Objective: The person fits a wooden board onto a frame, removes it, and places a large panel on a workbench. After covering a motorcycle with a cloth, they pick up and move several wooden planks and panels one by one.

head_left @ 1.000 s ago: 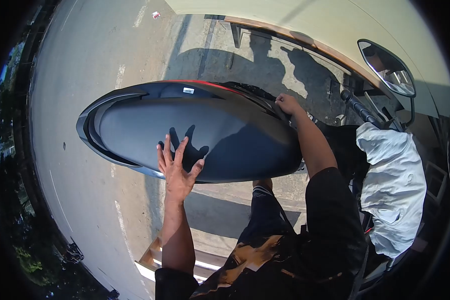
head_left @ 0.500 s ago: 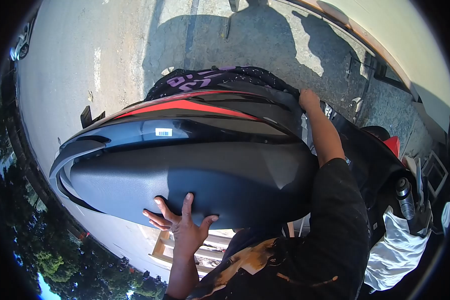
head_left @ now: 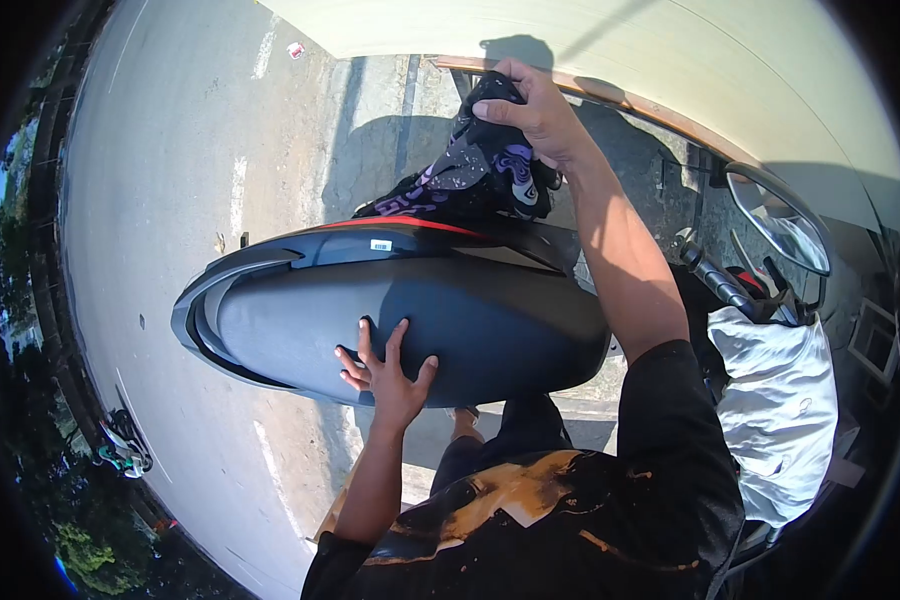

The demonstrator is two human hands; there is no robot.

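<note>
My left hand (head_left: 390, 385) lies with spread fingers on the near side of the black motorcycle seat (head_left: 490, 315). Raised beyond the far side of the bike, my right hand (head_left: 535, 110) is closed around the gathered top of a black cloth with purple and white patterns (head_left: 470, 170). The cloth hangs from that hand, its lower part along the bike's side panel with a red stripe (head_left: 435, 223). What kind of cloth item it is, I cannot make out. A black grab rail (head_left: 195, 330) curves around the tail of the seat.
At the right are the handlebar grip (head_left: 725, 280), a mirror (head_left: 780, 220) and a white cloth (head_left: 775, 400) draped over the front. A pale wall (head_left: 690, 70) stands beyond the bike. The road (head_left: 155, 250) runs along the left, with another motorcycle (head_left: 123, 445) on it.
My right hand has lifted up and away from the bike, pulling the patterned cloth up into a hanging bunch. My left hand stays spread on the seat. The view has shifted.
</note>
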